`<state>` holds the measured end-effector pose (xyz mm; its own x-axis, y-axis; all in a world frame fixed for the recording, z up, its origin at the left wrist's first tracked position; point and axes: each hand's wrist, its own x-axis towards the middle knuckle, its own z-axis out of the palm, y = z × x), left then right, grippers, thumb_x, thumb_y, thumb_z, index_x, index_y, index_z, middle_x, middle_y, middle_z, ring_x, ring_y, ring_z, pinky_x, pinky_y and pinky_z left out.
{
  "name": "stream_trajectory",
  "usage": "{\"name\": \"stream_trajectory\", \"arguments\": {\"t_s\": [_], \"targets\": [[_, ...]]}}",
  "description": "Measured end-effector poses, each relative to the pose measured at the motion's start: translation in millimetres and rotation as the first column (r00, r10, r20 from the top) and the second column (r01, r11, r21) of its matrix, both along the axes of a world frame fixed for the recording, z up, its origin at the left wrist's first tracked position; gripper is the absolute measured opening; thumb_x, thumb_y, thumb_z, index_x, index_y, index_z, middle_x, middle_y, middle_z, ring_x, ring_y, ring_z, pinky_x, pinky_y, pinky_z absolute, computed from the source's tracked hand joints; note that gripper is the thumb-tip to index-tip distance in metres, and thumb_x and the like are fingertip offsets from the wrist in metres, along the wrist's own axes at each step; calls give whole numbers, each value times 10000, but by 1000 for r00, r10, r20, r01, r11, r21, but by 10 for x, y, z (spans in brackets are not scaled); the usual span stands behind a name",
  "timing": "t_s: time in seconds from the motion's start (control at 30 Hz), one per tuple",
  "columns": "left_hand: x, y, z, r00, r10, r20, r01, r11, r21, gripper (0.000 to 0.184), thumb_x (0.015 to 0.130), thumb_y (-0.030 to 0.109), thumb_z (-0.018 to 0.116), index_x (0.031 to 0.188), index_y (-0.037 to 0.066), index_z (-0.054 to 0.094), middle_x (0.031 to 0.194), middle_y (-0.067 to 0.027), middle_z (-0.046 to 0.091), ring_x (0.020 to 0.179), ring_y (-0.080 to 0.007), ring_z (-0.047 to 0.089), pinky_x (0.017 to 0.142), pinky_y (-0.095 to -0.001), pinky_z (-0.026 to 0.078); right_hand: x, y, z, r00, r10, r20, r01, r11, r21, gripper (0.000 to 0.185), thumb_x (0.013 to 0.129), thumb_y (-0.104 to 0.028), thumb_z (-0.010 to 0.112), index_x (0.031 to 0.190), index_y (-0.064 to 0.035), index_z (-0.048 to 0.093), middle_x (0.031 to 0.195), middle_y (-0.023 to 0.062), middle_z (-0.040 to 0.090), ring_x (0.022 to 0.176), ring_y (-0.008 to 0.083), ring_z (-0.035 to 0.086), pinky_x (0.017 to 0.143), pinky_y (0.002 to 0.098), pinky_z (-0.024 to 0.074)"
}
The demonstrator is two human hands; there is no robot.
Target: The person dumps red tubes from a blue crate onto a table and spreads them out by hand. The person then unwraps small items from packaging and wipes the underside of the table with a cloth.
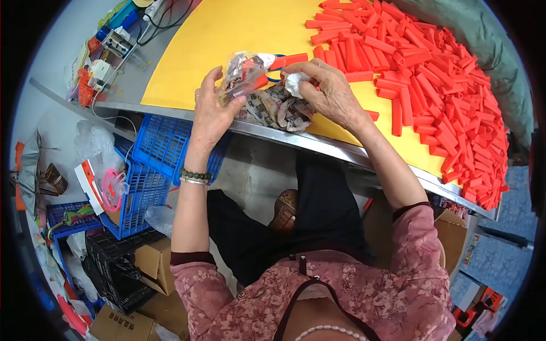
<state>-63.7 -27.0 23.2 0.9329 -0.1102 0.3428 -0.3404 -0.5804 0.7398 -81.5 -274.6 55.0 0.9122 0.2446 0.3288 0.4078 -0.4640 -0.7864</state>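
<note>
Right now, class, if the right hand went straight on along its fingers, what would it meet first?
The right hand, beyond its crumpled white wad, would likely meet the blue loop, though depth is unclear.

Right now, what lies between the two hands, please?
In the head view, a patterned cloth, a red piece and a blue loop lie between the left hand, holding clear plastic, and the right hand, holding white wad.
</note>
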Motion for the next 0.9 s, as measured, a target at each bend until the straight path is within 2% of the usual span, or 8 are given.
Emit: {"name": "stream_trajectory", "arguments": {"t_s": [0.1,0.2,0.4,0.5,0.6,0.7,0.8,0.9], "targets": [[60,-23,17,997,2,-79,3,998,62,592,773,172,737,1292,47,481,1240,-134,484,1000,-202,495,906,-320,426,2,24,-48,999,13,35,-12,999,-33,299,808,-117,526,1083,-95,641,865,173,567,801,301,587,746,389,476],[107,-45,29,993,-44,-106,48,998,40,633,742,174,737,1297,37,465,1155,-135,542,1039,-275,490,949,-372,389,13,-28,-40,999,15,32,-12,995,-96,310,810,-121,519,1097,-98,634,875,177,571,799,307,587,746,390,478],[-42,-109,102,966,-184,-181,121,941,-315,586,814,242,701,1308,31,468,1120,-89,547,961,-187,518,789,-294,484,50,-156,50,998,4,64,11,971,-239,398,816,-134,509,1208,-148,574,890,181,572,805,330,584,764,427,479],[-62,-88,164,911,-284,-298,138,893,-429,516,860,252,662,1296,32,496,1212,-95,498,972,-149,517,849,-279,467,158,-185,85,995,33,96,11,906,-423,438,823,-148,507,1258,-180,541,916,189,581,850,339,593,803,440,481],[23,-80,117,901,-234,-365,52,894,-445,514,864,236,660,1296,15,491,1156,-78,526,955,-134,530,832,-281,472,381,-220,-4,994,99,41,-62,844,-533,464,822,-159,507,1286,-176,514,936,197,594,888,343,598,832,438,480],[79,-102,13,947,-188,-261,85,929,-360,528,807,172,700,1271,3,512,1035,-56,556,777,-97,544,675,-236,490,560,-219,-68,986,157,-58,-164,839,-518,507,811,-172,519,1315,-149,479,964,212,614,927,353,602,851,434,479],[119,-140,-14,993,-95,-74,85,989,-123,451,785,112,689,1204,-3,568,1044,-74,571,719,-111,561,634,-238,484,681,-228,-123,977,171,-124,-209,873,-441,564,782,-168,539,1336,-109,449,973,226,625,920,352,607,833,421,479],[133,-265,18,993,22,-118,-35,993,-111,340,765,80,685,1089,-11,633,1010,-94,602,661,-132,569,606,-260,478,807,-177,-45,953,153,-261,-262,849,-459,567,751,-159,556,1301,-62,458,988,235,626,912,348,608,811,406,481]]}}
